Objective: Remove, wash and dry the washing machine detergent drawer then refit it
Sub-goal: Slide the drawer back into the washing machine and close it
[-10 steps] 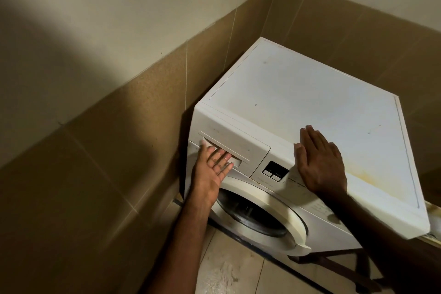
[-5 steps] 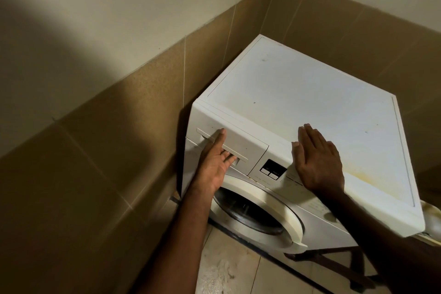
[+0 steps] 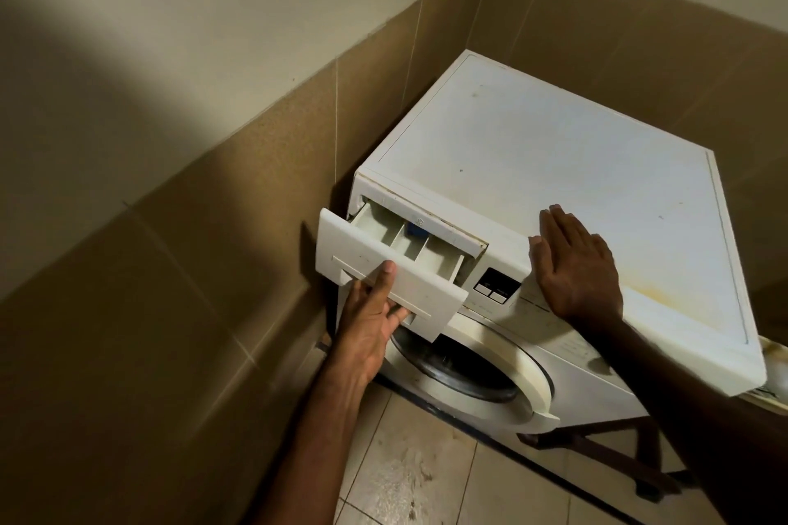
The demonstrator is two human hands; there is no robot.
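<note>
A white front-loading washing machine (image 3: 554, 166) stands in a tiled corner. Its detergent drawer (image 3: 375, 251) is at the top left of the front panel and is pulled partway out, showing three compartments and a blue insert (image 3: 415, 229). My left hand (image 3: 375, 311) grips the drawer's front handle, fingers under the recess and thumb on the face. My right hand (image 3: 575, 264) lies flat, fingers together, on the front edge of the machine's top, just right of the small display (image 3: 496, 286).
The round door (image 3: 477, 367) sits below the drawer, slightly ajar. Brown wall tiles (image 3: 213, 247) close in on the left and behind the machine. The machine rests on a dark stand (image 3: 605, 452) over a pale tiled floor (image 3: 418, 473).
My left hand went from reaching for the drawer handle to gripping it, and the drawer has slid out of the machine toward me. The right hand has stayed flat on top.
</note>
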